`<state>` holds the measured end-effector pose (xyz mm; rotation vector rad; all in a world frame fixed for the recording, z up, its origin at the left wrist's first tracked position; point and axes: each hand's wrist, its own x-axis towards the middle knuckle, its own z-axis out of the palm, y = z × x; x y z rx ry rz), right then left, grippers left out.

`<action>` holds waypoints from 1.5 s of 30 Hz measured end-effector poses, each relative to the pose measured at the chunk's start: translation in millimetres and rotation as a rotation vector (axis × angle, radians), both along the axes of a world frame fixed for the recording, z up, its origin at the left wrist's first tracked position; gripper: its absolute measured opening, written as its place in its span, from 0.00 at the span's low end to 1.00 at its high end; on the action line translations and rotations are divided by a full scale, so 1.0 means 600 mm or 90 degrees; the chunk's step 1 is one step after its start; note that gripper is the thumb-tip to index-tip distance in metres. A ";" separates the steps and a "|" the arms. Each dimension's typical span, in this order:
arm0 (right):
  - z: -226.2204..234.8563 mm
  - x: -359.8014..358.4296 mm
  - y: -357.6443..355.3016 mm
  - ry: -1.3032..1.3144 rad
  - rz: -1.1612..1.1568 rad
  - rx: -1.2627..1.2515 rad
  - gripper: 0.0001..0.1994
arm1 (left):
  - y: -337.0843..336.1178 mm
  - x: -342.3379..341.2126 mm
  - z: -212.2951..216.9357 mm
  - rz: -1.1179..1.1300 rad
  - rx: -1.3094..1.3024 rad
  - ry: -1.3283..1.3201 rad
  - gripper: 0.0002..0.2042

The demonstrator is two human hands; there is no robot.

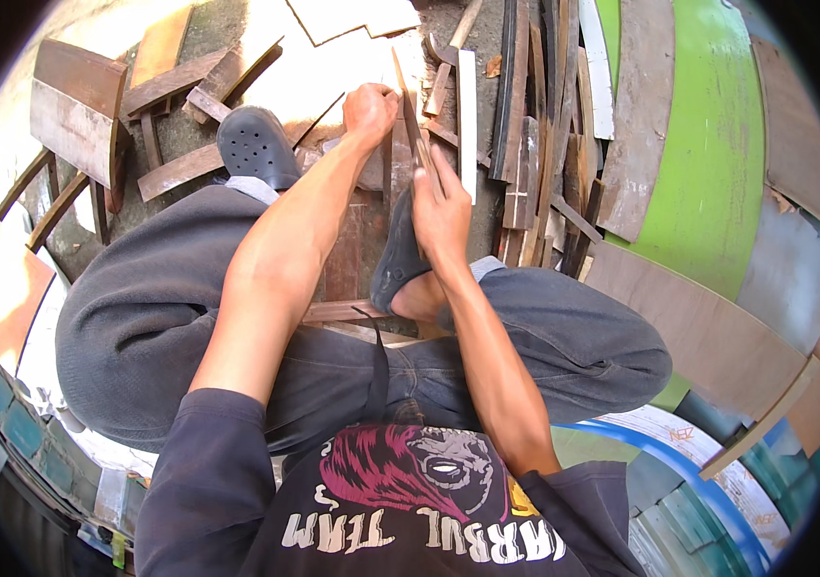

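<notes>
In front of me, my left hand [370, 115] is closed in a fist just left of a long, thin, dark strip [409, 115] that tapers to a point at its far end. Whatever the fist grips is hidden under its fingers. My right hand [442, 207] grips the near end of that strip, fingers stretched along its side. Seen almost edge-on, the strip could be wood or a blade; I cannot tell which. Below both hands, brown boards [345, 255] lie on the ground between my clog-covered feet, the left clog [258, 146] beside scrap wood.
A hammer-like tool [444, 53] with a wooden handle lies beyond my right hand. Long wood strips [525, 144] are piled to the right, beside a green panel [694, 154]. Broken wooden pieces [78, 106] stand at the left. A pale sheet [352, 14] lies far ahead.
</notes>
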<state>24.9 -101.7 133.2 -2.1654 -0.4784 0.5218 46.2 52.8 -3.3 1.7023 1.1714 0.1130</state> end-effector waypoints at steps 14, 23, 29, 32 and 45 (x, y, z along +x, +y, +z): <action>-0.001 -0.015 -0.013 -0.020 0.003 -0.011 0.22 | 0.011 0.009 -0.011 0.012 0.014 0.000 0.15; -0.027 0.030 0.023 -0.001 -0.017 0.052 0.22 | 0.002 0.014 -0.011 0.017 -0.001 -0.002 0.13; 0.035 -0.080 -0.064 0.031 0.004 0.046 0.23 | 0.012 -0.003 -0.014 0.039 0.002 0.001 0.13; 0.038 -0.077 -0.077 0.110 -0.046 0.073 0.22 | 0.006 -0.009 -0.034 0.044 0.043 -0.029 0.12; 0.053 -0.068 -0.071 0.105 -0.043 0.020 0.22 | -0.004 -0.001 -0.023 0.052 0.002 -0.023 0.11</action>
